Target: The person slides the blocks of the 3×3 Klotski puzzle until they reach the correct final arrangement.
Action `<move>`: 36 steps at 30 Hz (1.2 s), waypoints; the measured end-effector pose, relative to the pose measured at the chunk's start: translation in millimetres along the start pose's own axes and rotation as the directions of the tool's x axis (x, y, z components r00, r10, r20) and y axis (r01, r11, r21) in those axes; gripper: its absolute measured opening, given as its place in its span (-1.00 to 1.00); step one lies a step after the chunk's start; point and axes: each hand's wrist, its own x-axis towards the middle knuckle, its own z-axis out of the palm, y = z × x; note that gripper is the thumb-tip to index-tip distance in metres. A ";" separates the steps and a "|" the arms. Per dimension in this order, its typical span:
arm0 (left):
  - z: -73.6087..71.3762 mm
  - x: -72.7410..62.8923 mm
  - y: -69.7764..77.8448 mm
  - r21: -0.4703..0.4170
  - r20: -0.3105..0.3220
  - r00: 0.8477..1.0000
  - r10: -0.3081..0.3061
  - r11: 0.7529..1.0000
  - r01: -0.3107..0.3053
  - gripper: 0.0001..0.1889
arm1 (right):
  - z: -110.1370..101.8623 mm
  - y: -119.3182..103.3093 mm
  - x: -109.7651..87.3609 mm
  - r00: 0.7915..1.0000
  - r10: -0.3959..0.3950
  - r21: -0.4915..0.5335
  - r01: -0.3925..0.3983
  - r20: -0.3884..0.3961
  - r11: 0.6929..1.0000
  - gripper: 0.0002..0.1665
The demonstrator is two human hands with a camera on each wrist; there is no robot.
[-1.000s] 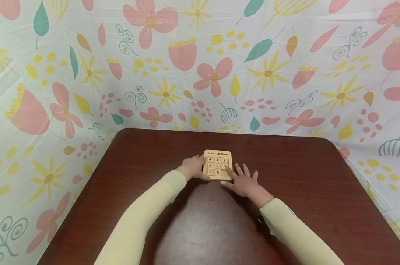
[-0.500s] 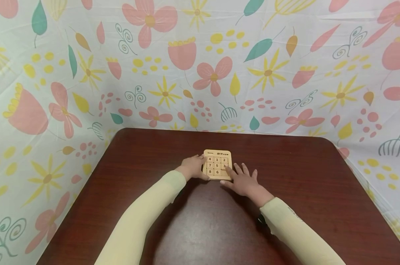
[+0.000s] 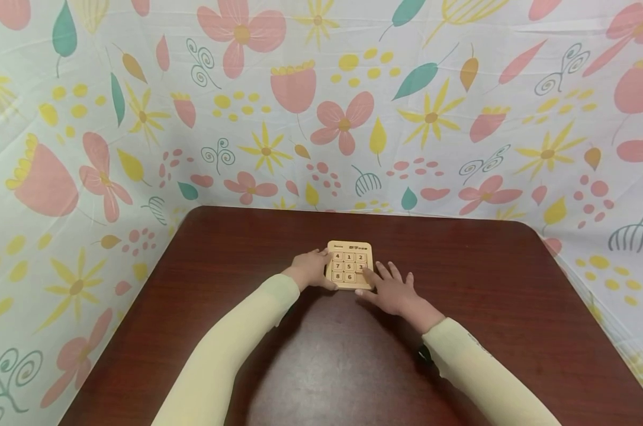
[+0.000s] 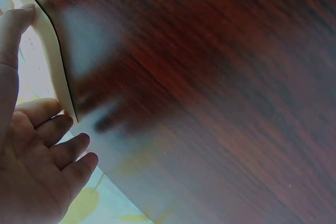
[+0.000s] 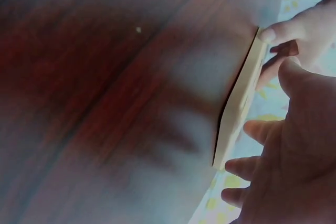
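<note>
A wooden number slide puzzle (image 3: pixel 349 266) lies on the table, with square tiles reading 4 1 2, 7 5 3 and 8 6. Its lower right slot is bare. My left hand (image 3: pixel 311 268) holds the puzzle at its left side, thumb at the near corner and fingers along the edge. In the left wrist view the thumb overlaps the pale puzzle edge (image 4: pixel 56 61). My right hand (image 3: pixel 392 294) is spread at the lower right, its index fingertip at the 3 tile (image 3: pixel 361 267). The right wrist view shows its fingers extended beside the puzzle (image 5: pixel 239 103).
The dark red-brown wooden table (image 3: pixel 321 361) reflects light near the front. A white cloth (image 3: pixel 343 71) with flowers and leaves hangs behind and at the sides. Pale yellow sleeves (image 3: pixel 231 343) cover both forearms.
The right forearm has shifted slightly right, with the fingertip staying by the 3 tile. My left hand and the puzzle keep their places, and the tile order looks the same.
</note>
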 end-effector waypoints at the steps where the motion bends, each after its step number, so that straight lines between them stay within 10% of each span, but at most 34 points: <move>1: 0.1 0.1 -0.1 0.000 0.000 1.000 0.000 1.000 0.000 0.02 | 0.6 -0.6 -1.2 1.000 -0.009 -0.004 0.009 -0.005 1.000 -0.13; 36: -5.2 -5.1 1.9 -0.024 0.018 1.000 -0.003 1.000 0.004 -0.01 | 9.9 -9.2 -12.6 0.997 -0.080 -0.096 0.077 -0.024 0.992 -0.19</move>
